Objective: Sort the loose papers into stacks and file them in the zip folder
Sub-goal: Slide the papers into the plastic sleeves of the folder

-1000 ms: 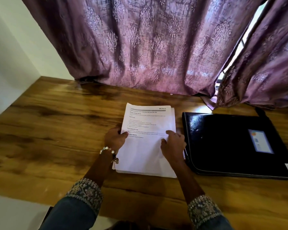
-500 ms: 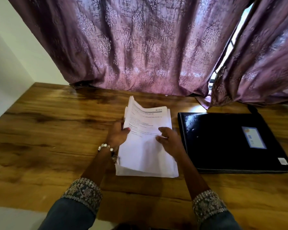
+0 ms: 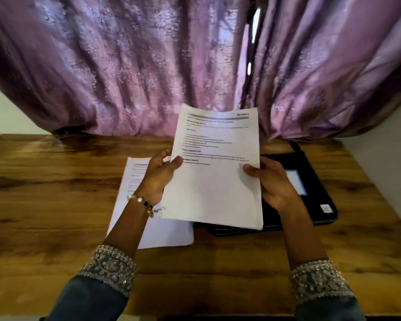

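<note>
Sheaf held above the surface, over the folder's left edge. Left hand pinches its left edge, right hand its right, fingers curled round the paper. Judged light, floppy, slippery between sheets; grip mid-edges on both sides. Long axis runs near-far, header at far end, tilted up. 1 stack lies flat, left.

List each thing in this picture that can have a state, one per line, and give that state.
Held papers: lifted off the table, gripped at both side edges.
Papers on table: lying flat.
Zip folder: closed, flat.
Left hand: gripping papers.
Right hand: gripping papers.
Curtain: drawn.
</note>
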